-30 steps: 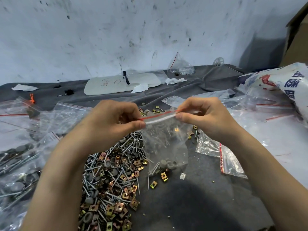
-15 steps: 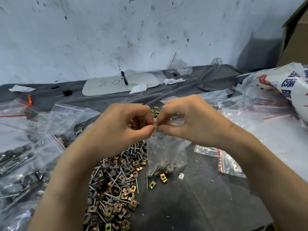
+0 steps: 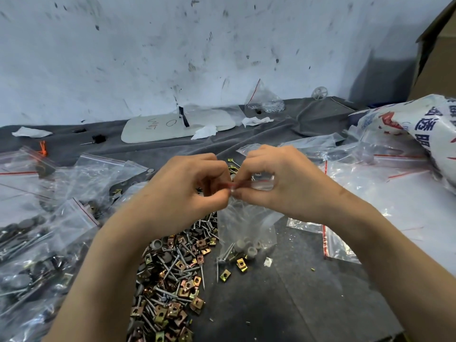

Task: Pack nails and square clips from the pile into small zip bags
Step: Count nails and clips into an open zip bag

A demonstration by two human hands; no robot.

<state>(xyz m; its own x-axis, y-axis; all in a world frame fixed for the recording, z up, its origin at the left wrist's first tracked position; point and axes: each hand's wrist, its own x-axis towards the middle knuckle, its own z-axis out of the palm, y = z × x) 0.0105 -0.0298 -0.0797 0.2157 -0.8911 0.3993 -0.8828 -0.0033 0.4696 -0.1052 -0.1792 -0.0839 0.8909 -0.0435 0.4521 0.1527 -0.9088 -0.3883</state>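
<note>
A: Here, what lies on the grey cloth (image 3: 283,304)?
B: Left of centre, the pile (image 3: 172,280) of nails and square clips, running from the near edge toward the hands.
A: And the small zip bag (image 3: 244,225)?
B: Just right of the pile, hanging upright: long axis vertical, mouth up, its loaded bottom touching the cloth.
A: The hands?
B: Left hand (image 3: 187,193) and right hand (image 3: 278,183) meet at the mouth, thumb and forefinger of each pinching the red zip strip (image 3: 232,185), which runs left to right.
</note>
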